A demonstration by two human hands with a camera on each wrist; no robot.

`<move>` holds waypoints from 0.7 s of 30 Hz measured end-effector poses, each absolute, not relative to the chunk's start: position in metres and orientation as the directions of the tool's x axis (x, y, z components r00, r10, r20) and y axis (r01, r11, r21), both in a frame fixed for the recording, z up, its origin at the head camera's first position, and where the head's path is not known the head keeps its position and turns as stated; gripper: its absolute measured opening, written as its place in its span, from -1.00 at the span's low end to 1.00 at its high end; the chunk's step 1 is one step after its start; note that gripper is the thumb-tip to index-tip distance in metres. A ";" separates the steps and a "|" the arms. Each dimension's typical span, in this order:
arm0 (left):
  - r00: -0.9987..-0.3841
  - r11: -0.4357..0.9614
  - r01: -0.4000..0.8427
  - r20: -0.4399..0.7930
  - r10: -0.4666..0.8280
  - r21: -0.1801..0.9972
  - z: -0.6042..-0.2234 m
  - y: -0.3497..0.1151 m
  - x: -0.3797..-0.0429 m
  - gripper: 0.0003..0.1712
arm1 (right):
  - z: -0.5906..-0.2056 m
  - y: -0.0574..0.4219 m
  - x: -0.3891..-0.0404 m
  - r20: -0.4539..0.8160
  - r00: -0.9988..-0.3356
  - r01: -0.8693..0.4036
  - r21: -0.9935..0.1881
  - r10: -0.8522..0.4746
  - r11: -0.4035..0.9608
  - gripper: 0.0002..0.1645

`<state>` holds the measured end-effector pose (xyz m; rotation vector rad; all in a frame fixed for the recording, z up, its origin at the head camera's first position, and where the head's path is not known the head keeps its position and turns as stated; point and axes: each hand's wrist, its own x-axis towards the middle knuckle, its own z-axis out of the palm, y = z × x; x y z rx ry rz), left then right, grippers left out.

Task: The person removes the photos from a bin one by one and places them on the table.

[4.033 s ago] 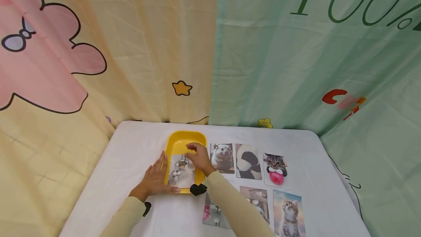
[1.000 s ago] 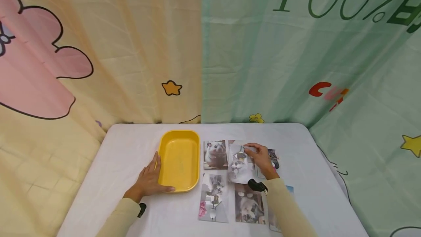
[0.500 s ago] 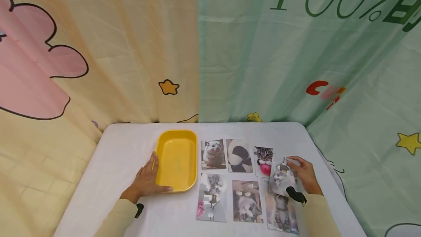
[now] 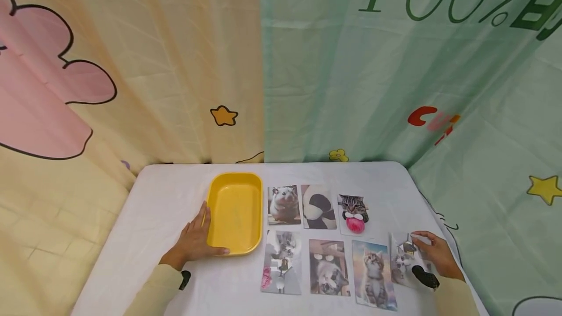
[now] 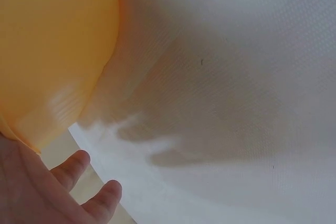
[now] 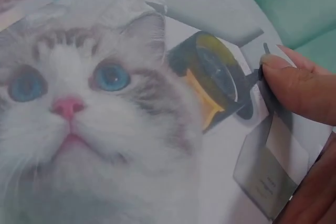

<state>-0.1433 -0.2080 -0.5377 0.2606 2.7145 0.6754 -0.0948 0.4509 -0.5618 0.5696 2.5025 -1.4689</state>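
Observation:
My right hand [image 4: 439, 253] pinches a photo card [image 4: 405, 261] of a blue-eyed grey-and-white cat by its right edge, at the right end of the front row of cards. In the right wrist view the thumb [image 6: 302, 90] lies on the face of this cat card [image 6: 131, 108]. My left hand [image 4: 190, 239] rests against the left side and near corner of the yellow tray [image 4: 259, 213], its fingers straight. Close up in the left wrist view, the tray's wall [image 5: 58, 40] stands beside my extended fingers [image 5: 73, 169]. Nothing lies in the tray.
Back row: a hamster card [image 4: 284, 205], a black-and-white plush card [image 4: 318, 207] and a tabby card with a pink ball [image 4: 353, 214]. Front row: a card with pink flowers [image 4: 281, 263], an upside-down cat card [image 4: 329, 268] and a kitten card [image 4: 374, 275]. Curtains hang behind the white table [image 4: 175, 194].
My right hand has carried the blue-eyed cat card out of the yellow tray, rightward past the other cards, to beside the kitten card. My left hand has stayed at the tray.

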 end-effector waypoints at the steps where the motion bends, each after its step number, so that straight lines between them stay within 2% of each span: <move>1: -0.929 0.870 0.096 -0.271 0.253 0.483 -0.537 -0.208 -0.143 0.69 | -0.563 0.453 -0.093 -0.345 -0.907 0.420 -0.783 0.241 0.458 -0.41; 5: -0.928 0.868 0.095 -0.273 0.255 0.488 -0.535 -0.207 -0.144 0.68 | -0.570 0.455 -0.088 -0.339 -0.898 0.439 -0.711 0.279 0.550 -0.34; 10: -0.921 0.863 0.092 -0.286 0.263 0.497 -0.535 -0.206 -0.144 0.68 | -0.570 0.447 -0.085 -0.290 -0.899 0.435 -0.679 0.327 0.592 -0.31; 17: -0.926 0.867 0.093 -0.277 0.256 0.489 -0.536 -0.205 -0.143 0.70 | -0.553 0.410 -0.097 -0.035 -0.907 0.347 -0.624 0.419 0.700 -0.43; 21: -0.927 0.866 0.090 -0.277 0.253 0.491 -0.534 -0.204 -0.143 0.70 | -0.541 0.378 -0.109 0.020 -0.924 0.275 -0.658 0.381 0.701 -0.43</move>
